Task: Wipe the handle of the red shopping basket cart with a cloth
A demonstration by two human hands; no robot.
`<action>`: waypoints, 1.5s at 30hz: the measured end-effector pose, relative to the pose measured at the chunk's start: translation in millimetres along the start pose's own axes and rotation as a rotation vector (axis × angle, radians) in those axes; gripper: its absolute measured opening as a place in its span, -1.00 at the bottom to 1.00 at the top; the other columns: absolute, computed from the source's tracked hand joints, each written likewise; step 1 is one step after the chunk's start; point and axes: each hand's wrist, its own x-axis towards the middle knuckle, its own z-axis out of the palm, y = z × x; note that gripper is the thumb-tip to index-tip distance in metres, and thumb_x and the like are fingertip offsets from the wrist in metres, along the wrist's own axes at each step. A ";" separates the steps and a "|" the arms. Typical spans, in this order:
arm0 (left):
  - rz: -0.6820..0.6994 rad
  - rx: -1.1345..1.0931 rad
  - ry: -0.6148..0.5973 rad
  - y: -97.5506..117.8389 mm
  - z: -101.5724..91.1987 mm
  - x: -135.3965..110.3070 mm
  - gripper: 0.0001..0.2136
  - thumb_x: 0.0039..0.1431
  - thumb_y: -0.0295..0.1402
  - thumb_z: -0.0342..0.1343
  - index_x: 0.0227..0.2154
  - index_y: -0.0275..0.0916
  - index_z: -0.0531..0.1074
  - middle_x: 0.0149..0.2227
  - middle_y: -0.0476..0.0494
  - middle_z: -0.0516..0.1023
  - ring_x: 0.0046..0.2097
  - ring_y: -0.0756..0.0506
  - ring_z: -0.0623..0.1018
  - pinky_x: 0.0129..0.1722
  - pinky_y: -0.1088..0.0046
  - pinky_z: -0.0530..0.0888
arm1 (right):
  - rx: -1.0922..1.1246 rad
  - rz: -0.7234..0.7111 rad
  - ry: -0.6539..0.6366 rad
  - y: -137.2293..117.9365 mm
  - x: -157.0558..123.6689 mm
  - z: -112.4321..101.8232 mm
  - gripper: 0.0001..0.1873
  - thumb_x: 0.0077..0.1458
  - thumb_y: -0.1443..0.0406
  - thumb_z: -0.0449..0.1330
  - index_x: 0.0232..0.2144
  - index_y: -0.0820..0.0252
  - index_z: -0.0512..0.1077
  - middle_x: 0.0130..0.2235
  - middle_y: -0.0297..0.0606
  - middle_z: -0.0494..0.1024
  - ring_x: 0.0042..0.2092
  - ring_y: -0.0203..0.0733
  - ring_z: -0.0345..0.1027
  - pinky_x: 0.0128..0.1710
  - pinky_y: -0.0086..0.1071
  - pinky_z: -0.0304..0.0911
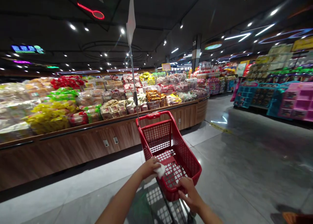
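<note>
A red wire shopping cart (168, 155) stands directly in front of me, its basket seen from above. My left hand (148, 168) lies on the basket's left rim and presses a crumpled white tissue (158, 171) against it. My right hand (188, 191) is curled over the near rim of the basket. A thin metal pole (133, 83) rises from the basket's far left corner, topped by a white pennant (130, 22). Nothing shows inside the basket except its red mesh.
To the left runs a long wood-panelled display counter (73, 155) heaped with bagged snacks. Pink and blue display racks (297, 100) stand to the right. A polished grey floor (234, 158) stretches between them. An orange object (295, 218) sits at the bottom right corner.
</note>
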 end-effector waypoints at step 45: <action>-0.268 0.224 0.082 56.1 17.6 39.7 -0.80 0.19 -0.22 0.02 -0.21 -0.17 0.45 -0.22 -0.17 0.50 -0.15 -0.17 0.42 -0.14 0.24 0.31 | -0.602 0.323 -0.197 -12.4 75.9 0.8 -0.54 -0.02 0.34 0.16 -0.02 0.20 0.25 -0.12 -0.13 0.45 -0.13 -0.09 0.36 -0.21 -0.33 0.16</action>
